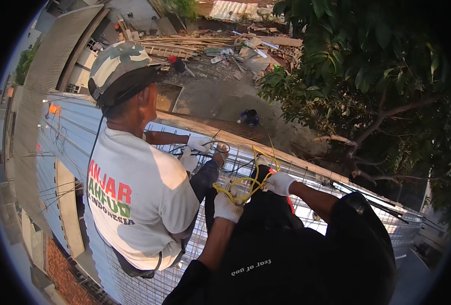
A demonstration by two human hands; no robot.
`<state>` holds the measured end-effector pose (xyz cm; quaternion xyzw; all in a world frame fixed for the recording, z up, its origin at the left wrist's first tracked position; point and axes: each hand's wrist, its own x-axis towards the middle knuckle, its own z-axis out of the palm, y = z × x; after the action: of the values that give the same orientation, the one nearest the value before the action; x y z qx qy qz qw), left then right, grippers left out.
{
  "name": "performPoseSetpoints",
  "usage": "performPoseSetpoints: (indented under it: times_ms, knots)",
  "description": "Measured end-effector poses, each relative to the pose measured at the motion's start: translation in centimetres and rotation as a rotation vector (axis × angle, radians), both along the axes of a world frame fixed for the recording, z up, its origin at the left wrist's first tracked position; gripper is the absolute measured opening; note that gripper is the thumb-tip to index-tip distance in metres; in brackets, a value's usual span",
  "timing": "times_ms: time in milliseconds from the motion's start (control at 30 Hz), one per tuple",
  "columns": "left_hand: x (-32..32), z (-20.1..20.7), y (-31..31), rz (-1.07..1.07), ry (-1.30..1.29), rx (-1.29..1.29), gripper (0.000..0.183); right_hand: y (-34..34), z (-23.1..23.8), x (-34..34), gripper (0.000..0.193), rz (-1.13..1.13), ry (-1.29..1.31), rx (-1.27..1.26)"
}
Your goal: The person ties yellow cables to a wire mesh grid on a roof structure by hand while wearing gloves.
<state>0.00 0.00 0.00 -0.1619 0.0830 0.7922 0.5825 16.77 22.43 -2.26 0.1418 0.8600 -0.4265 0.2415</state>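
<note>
Yellow cord loops between hands stretched forward

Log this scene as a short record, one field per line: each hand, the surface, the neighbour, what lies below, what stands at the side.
Left hand: white-gloved, closed on yellow cord
Right hand: white-gloved, closed on the same cord
Surface: metal bar grid with a wooden plank along its edge
Neighbour: co-worker at left, white shirt, camouflage cap, gloves on
Below: person in dark blue; timber pile
Right side: leafy tree
</note>
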Motion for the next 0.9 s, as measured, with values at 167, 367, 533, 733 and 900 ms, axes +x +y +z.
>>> performPoseSetpoints:
  times_ms: [167, 367, 533, 733, 900]
  knots:
    - [-1.4, 9.3, 4.1, -0.078, 0.058, -0.529, 0.029, 3.4, 2.6, 0.1, 0.034, 0.072, 0.084, 0.172]
    - [-1.2, 27.9, 3.0, -0.088, 0.318, -0.322, 0.04, -0.4, 19.7, 0.7, 0.037, 0.033, 0.08, 0.095]
    - [-4.0, 42.6, 3.5, 0.066, 0.585, 0.304, 0.035, 0.0, 38.0, 0.5, 0.039, -0.052, 0.358, 0.108]
    - [-2.5, 46.7, 18.2, 0.236, 1.019, 0.61, 0.025, -6.3, 59.8, 7.0, 0.026, -0.991, 0.54, 0.051]
    - [13.1, 16.7, 20.7, -0.641, 1.712, 0.226, 0.028, -3.8, 59.6, 16.1, 0.039, -0.879, 1.02, -0.063]
